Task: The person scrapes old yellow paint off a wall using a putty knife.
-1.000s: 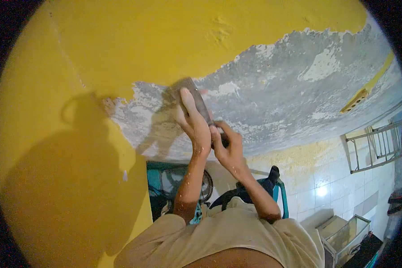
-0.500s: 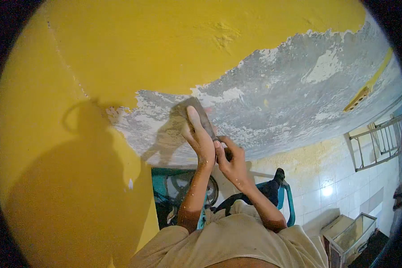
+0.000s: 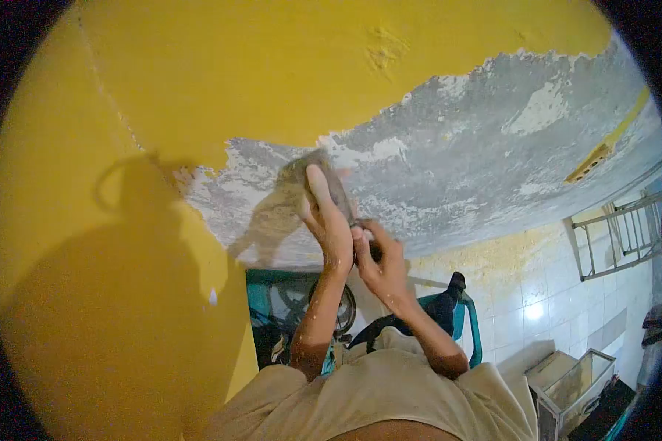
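Note:
A dark, flat rectangular sanding block (image 3: pixel 338 192), blurred by motion, lies against the bare grey patch (image 3: pixel 449 158) of the wall. My left hand (image 3: pixel 329 228) is closed around it, the thumb stretched along its near side; most of the other fingers are hidden behind it. At the block's lower end my right hand (image 3: pixel 382 264) is closed in a pinch, thumb and index finger on its edge. Ragged paint edges border the patch, with yellow paint (image 3: pixel 272 73) above. Pale specks dot both forearms.
A yellow-framed wall socket (image 3: pixel 590 165) sits to the right. Below are a green plastic chair (image 3: pixel 472 331) with dark cloth on it and a wheel (image 3: pixel 346 305). A metal rack (image 3: pixel 618 235) and a glass-sided case (image 3: pixel 581 378) stand at the right on the tiled floor (image 3: pixel 515 309).
The sanding block and both hands have shifted slightly up across the grey patch, and the block is now more blurred. The grip of both hands looks the same. The view has moved a little.

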Available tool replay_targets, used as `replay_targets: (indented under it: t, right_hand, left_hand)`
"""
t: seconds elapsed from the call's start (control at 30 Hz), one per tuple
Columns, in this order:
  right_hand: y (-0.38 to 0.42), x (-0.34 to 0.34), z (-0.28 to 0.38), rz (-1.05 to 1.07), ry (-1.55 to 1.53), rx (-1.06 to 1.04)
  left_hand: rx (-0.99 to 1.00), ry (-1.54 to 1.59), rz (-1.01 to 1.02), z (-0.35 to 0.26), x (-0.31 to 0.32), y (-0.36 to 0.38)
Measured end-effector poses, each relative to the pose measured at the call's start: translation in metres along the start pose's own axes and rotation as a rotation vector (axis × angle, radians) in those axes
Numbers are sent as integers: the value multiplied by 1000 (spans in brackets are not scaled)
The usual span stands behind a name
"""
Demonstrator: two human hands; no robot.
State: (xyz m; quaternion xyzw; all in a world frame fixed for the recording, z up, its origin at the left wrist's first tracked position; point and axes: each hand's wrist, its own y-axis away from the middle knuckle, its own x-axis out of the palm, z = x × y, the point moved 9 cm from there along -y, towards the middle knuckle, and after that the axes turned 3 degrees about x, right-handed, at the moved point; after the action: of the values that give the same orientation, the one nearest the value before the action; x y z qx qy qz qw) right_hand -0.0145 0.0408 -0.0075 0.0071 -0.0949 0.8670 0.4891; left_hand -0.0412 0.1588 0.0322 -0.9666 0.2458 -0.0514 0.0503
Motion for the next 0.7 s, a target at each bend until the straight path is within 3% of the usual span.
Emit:
replay_targets:
  t: [0.1,0.2,0.37,0.5,0.7]
  right_hand:
    - [5,5,-5,53,-4,154]
    - [7,3,-15,36,-6,85]
    - [-1,7,-7,10,-2,-8]
    - [6,11,-15,41,-34,74]
    - [-5,6,4,23,-27,6]
  left_hand:
    - [34,2,-56,-6,-5,2]
    - [-55,4,-128,3,-9,7]
    - [36,38,-78,-10,-7,-3]
    - [11,25,-33,-3,-10,-3]
    - [-16,31,-43,-7,-3,-9]
